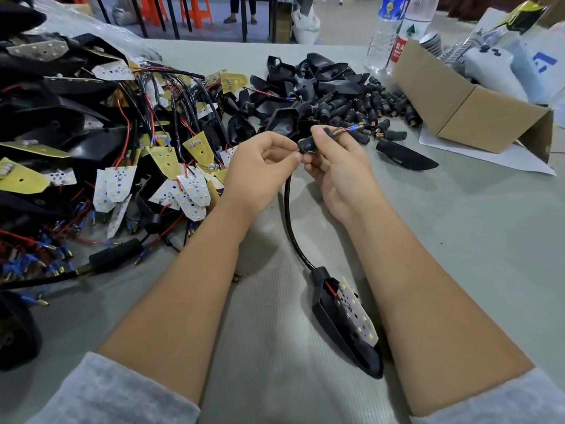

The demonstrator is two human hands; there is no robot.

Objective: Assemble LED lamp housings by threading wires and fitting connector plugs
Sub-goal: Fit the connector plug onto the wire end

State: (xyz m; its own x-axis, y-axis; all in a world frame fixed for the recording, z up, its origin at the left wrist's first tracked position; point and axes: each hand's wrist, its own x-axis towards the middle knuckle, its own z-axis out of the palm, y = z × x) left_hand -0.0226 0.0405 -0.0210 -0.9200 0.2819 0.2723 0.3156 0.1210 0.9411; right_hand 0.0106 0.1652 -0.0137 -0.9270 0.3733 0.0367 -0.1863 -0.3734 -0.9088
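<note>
1. your left hand (260,166) and right hand (333,166) meet above the middle of the grey desk (458,240), forearms reaching in from the bottom edge, grey sleeves pushed back.
2. your left grip is closed: thumb and forefinger pinch the near end of a small black connector plug (307,145).
3. your right grip is closed too, fingers curled round the far side of the same plug, thumb on top.
4. a brass threaded tip (336,133) sticks out of the plug past your right thumb, and thin red and blue wires (351,128) poke out of that tip, pointing right.
5. a black flexible cable (289,215) hangs from the plug, curves down between your forearms and joins a black lamp housing (339,338) lying on the desk just beside your right forearm.
6. a white led board (356,313) sits tilted in the open housing, with a red wire running to it from the cable end.
7. to your left, a big tangled pile of led boards (122,166), yellow and white, with red and black wires and black housings.
8. beyond your hands, a heap of empty black housings (305,84), and right of it a heap of loose black plugs (367,108).
9. far right, an open cardboard box (477,117); behind it two plastic water bottles (397,32).
</note>
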